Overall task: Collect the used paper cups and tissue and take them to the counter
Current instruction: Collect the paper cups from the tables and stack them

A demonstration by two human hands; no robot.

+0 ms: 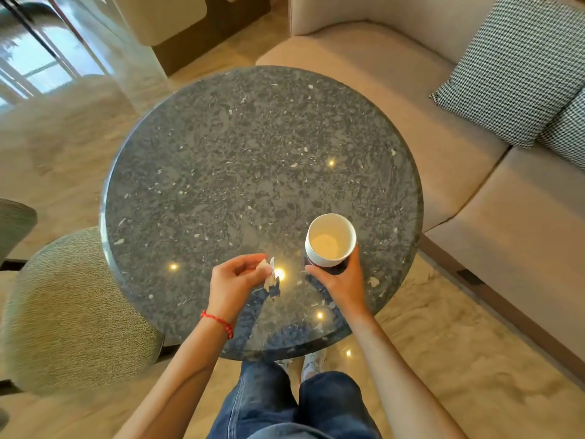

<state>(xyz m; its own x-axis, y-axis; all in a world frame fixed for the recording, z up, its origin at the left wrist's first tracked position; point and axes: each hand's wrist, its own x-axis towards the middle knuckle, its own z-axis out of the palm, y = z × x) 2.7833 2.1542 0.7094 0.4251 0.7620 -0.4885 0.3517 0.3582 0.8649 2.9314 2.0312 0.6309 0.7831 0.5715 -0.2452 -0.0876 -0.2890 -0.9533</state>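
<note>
Right hand (pixel 340 280) wraps around paper cup (pixel 330 240), near right part of round stone table (pixel 221 137). Cup stands up straight, mouth open to top. Looks like more than one cup stacked, hard to tell. Left hand (pixel 235 282) pinches small white tissue (pixel 269 272), just left of cup, low over table. Good way, I think: drop tissue into cup, keep cup level, hold snug not squashed, then walk to counter. Sofa (pixel 474 217) on right, chair (pixel 72 312) near left.

Bare forearms, a red string bracelet (pixel 218 323) on the left wrist, blue jeans (pixel 294 403), pale shoes (pixel 311 362).
</note>
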